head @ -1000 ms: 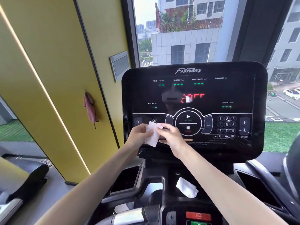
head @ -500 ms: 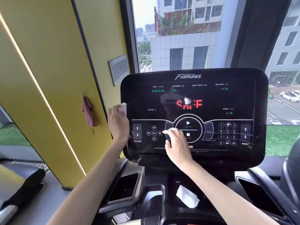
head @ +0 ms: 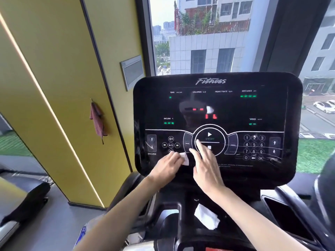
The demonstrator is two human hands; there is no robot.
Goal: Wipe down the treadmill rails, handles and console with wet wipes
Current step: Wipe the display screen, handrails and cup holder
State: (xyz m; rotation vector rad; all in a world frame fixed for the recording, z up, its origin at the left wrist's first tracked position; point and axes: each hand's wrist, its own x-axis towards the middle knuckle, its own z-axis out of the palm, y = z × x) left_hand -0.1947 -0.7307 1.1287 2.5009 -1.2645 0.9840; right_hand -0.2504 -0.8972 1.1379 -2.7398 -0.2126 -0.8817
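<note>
The black treadmill console (head: 217,105) fills the middle of the view, with lit figures and a round start button. My left hand (head: 166,167) holds a small white wet wipe (head: 184,158) against the console's lower left, below the media buttons. My right hand (head: 204,165) lies on the panel with straight fingers, its fingertips touching the edge of the round start button. It holds nothing. Wet streaks show on the left edge and near the number pad.
A second crumpled white wipe (head: 206,217) lies on the tray below the console. Black cup holders (head: 286,218) sit to the sides. A yellow wall (head: 63,87) with a hanging red cloth (head: 97,120) stands left. Windows are behind.
My left hand has moved with the wipe from the console's upper left edge down to the lower left of the panel. The right hand stays by the start button.
</note>
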